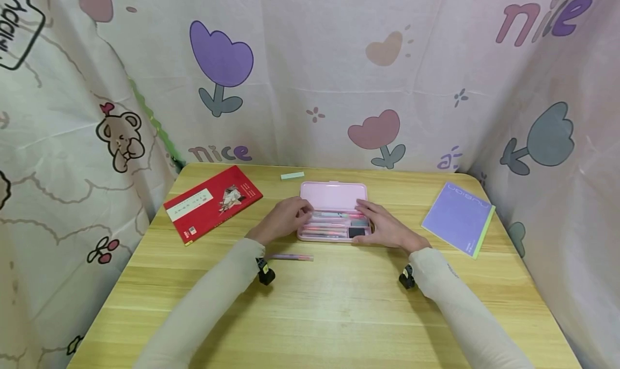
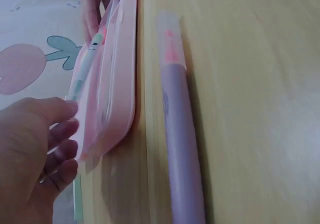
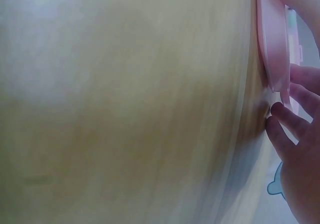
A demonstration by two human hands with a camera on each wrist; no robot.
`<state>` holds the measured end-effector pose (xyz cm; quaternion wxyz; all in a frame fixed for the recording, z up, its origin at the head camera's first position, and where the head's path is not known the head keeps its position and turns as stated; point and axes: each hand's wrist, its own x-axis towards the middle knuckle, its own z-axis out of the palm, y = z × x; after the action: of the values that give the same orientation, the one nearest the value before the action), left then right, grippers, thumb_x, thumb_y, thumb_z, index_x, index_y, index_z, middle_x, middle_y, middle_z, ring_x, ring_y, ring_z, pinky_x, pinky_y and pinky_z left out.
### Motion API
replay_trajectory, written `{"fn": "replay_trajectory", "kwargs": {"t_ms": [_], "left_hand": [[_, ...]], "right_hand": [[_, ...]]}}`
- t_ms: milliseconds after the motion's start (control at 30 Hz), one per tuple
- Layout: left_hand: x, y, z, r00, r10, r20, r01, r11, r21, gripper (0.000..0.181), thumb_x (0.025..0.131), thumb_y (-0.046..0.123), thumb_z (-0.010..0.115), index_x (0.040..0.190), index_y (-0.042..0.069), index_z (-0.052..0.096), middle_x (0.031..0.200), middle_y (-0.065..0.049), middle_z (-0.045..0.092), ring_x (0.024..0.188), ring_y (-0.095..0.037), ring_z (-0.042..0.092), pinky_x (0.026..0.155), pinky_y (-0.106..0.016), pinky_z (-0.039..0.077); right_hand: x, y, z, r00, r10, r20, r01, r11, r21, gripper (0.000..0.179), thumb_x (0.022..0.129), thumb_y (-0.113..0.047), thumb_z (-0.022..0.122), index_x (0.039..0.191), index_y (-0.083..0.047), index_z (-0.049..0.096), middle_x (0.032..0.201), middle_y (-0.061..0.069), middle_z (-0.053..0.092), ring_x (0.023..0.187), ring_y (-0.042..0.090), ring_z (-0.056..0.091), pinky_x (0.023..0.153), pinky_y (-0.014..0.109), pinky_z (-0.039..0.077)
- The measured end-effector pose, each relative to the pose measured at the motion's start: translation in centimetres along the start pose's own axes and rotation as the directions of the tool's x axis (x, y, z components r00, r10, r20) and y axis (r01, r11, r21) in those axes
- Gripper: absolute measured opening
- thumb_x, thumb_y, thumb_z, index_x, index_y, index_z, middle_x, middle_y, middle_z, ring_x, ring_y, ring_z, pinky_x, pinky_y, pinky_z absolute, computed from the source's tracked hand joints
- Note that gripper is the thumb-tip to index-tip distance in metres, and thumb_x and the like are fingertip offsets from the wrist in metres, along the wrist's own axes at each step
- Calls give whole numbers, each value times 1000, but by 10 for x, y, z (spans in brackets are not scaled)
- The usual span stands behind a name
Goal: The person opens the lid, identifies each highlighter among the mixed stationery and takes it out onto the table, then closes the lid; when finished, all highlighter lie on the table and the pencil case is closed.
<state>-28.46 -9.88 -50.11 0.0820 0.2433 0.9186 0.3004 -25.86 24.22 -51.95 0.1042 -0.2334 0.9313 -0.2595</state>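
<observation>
A pink pencil case lies with its lid folded back on the table, pens and a dark square piece inside. At its left end, my left hand has curled fingers, the thumb and a fingertip at the end of a pale white-and-green pen. That pen slants along the case's back compartment. My right hand grips the case's right end, thumb at the front and fingers toward the hinge side. Nearer to me lies a purple highlighter with a clear cap over a pink tip, untouched.
A red book lies at the left of the wooden table. Toward the right is a purple notebook. A small pale green strip sits behind the case, near the printed curtain.
</observation>
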Motion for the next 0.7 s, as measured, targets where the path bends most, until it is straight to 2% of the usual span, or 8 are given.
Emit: {"fn": "replay_trajectory", "kwargs": {"t_ms": [133,333,700], "left_hand": [[-15,-9,-8,999,-10,-47,9,1000,-29,21,109,27,70,127,20,76,114,4,71,99,-14,63,89,-33,58],[-47,-21,-23,994,62,-89,-67,996,-58,18,107,23,74,123,19,78,113,4,73,97,-14,63,85,-31,57],[-115,-40,-28,998,58,-39,-62,992,-108,16,103,26,79,118,29,79,105,14,70,90,-9,61,79,-24,55]], "right_hand": [[0,0,0,1000,-8,-5,8,1000,-7,111,86,-64,85,169,-6,38,182,8,23,166,39,24,132,65,27],[1,1,1,1000,-2,-4,2,1000,-21,111,86,-63,86,170,-8,38,182,6,23,167,37,23,133,63,26],[1,-1,0,1000,-18,-9,18,1000,-10,111,86,-64,86,168,-7,40,182,8,24,166,39,24,132,65,27]]}}
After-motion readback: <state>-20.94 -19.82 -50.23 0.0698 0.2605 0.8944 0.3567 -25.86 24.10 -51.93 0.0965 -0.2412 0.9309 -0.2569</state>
